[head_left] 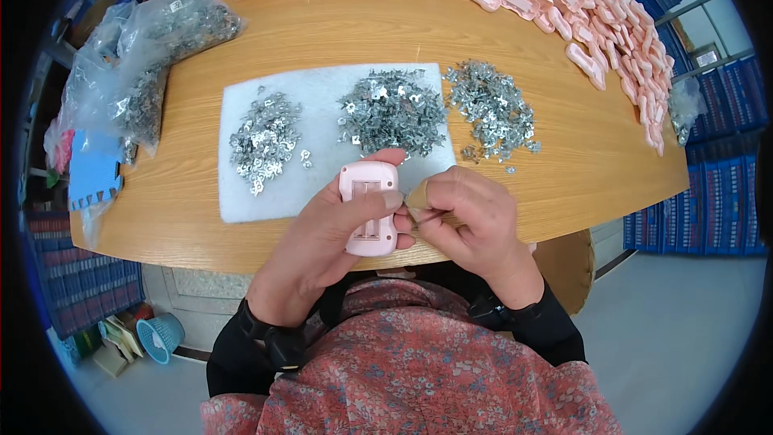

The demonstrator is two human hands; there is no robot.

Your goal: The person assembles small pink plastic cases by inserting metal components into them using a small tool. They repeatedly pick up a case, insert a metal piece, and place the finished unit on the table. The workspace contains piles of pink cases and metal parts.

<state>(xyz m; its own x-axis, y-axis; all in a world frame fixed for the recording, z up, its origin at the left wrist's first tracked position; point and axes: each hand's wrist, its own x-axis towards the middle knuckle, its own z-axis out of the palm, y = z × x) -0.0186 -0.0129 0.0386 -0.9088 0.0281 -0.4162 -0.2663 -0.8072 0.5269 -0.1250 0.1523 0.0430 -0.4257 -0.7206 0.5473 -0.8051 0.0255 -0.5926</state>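
The left grip (pixel 318 229) holds a pink casing (pixel 368 231), the right grip (pixel 475 217) just beside its right edge.

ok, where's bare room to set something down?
Table between the rightmost metal pile and pink cases; also between mat and far cases. Narrow strip between mat and plastic bag. Crowded: mat's right side, under another metal pile; table's far edge, under cases.
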